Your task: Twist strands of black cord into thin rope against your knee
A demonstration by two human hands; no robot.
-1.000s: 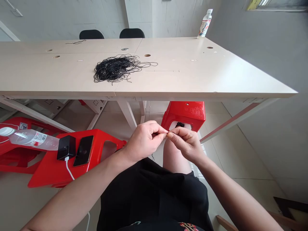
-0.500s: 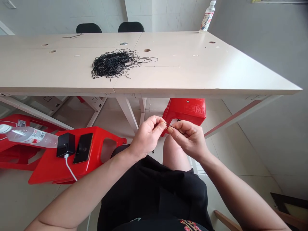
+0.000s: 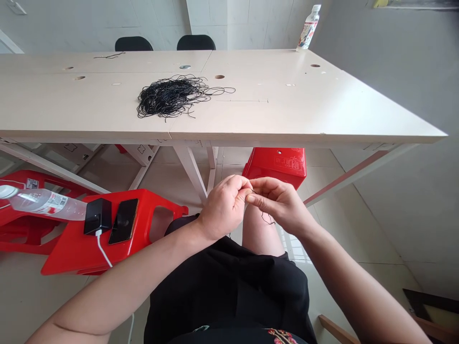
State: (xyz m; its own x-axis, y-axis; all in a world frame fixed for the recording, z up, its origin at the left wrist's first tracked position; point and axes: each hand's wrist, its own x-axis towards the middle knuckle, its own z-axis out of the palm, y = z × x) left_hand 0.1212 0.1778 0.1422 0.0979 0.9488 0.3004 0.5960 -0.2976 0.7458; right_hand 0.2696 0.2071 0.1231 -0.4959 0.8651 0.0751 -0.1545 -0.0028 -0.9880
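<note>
My left hand [image 3: 224,208] and my right hand [image 3: 278,200] meet in front of my knee, fingertips pinched together. Between them they hold a short length of thin black cord [image 3: 267,219], which hangs in a small loop below my right fingers. Most of the held piece is hidden by my fingers. A tangled pile of the same black cord [image 3: 172,97] lies on the pale laminate table [image 3: 287,119], well beyond both hands. A single loose strand [image 3: 109,55] lies near the table's far edge.
To my left, a red plastic stool [image 3: 158,203] carries a black phone [image 3: 124,220] and a black charger [image 3: 98,216] with a white cable [image 3: 102,253]. A clear plastic bottle [image 3: 46,204] lies beside them. Another red stool [image 3: 274,165] stands under the table.
My hands have drawn closer together, with the left one moving right. A small loop of cord now hangs below my right fingers, and the view has shifted slightly.
</note>
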